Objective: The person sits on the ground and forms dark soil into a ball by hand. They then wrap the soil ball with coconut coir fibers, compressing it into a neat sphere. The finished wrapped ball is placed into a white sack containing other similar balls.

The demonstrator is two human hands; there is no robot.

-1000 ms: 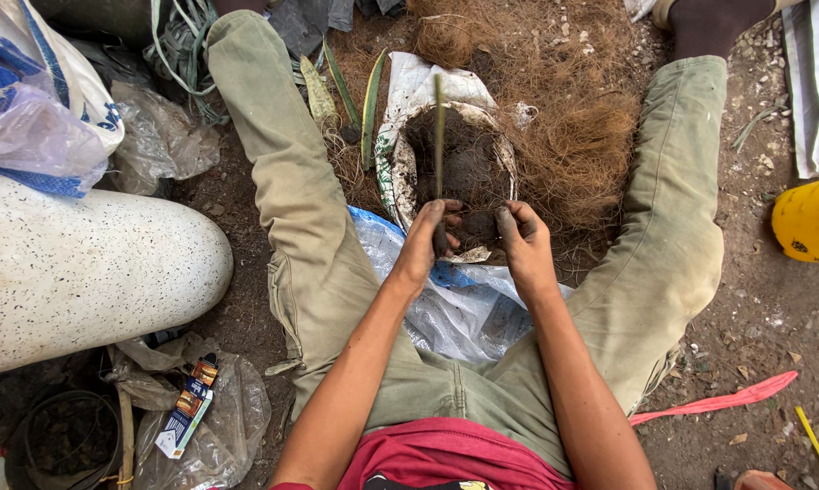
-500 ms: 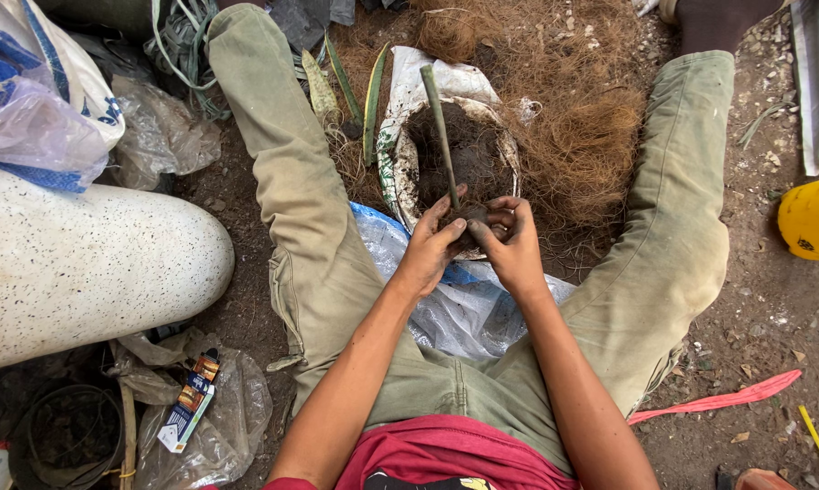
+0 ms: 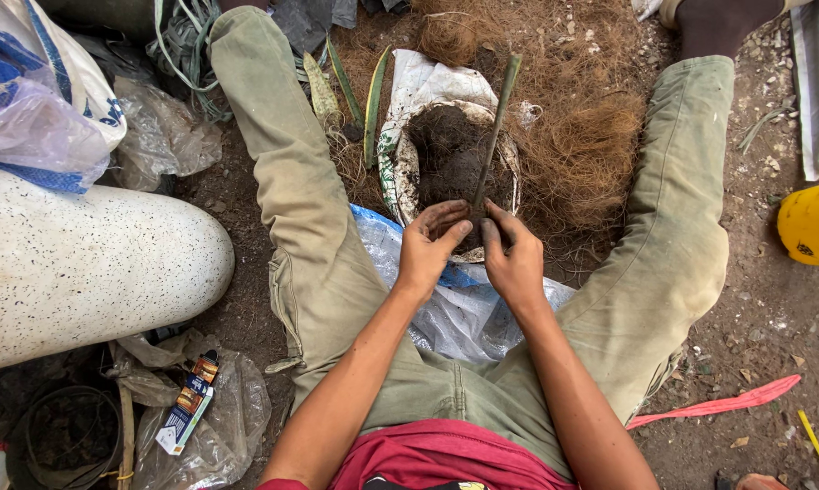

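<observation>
Your left hand (image 3: 430, 243) and right hand (image 3: 513, 256) pinch closed around the base of the thin green stem cutting (image 3: 494, 134), pressing it into the dark soil in the white round pot (image 3: 400, 168).

Legs (image 3: 292, 181) are fencing both sides of the soil-filled bag (image 3: 419, 154). Tilted green stalk (image 3: 496, 127) is crossing the bag's opening. Brown fibre heap (image 3: 591, 136) is crowding its right and far sides; green leaves (image 3: 346, 91) its left. Near side is lying open over the clear plastic sheet (image 3: 455, 318).
</observation>
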